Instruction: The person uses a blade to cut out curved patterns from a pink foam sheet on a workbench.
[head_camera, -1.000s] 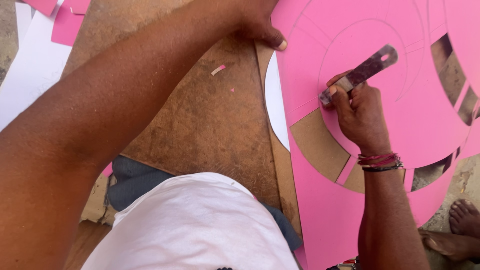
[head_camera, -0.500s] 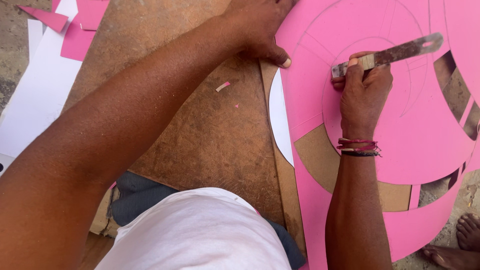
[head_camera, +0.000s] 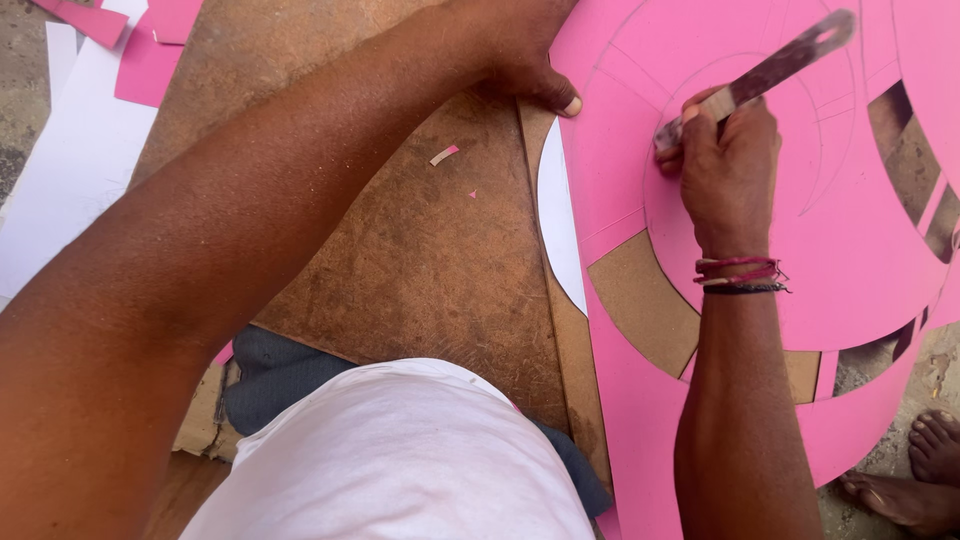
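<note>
Hands on pink sheet (head_camera: 860, 270), which lies over a brown board (head_camera: 400, 250). Left hand (head_camera: 520, 50) lies spread and pressed flat on the sheet's near edge, probably to keep it from sliding. Right hand (head_camera: 730, 170) is closed in a fist around a flat metal blade (head_camera: 770, 70), tip down on a pencilled curve, likely following it. Curved cut-outs beyond right hand expose the board. Pink scraps (head_camera: 140, 50) and white paper (head_camera: 70, 190) lie left of the left arm. No labels or packages visible.

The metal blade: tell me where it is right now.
In the head view, upper right, the metal blade is gripped in the right hand, slanting over the pink sheet.
</note>
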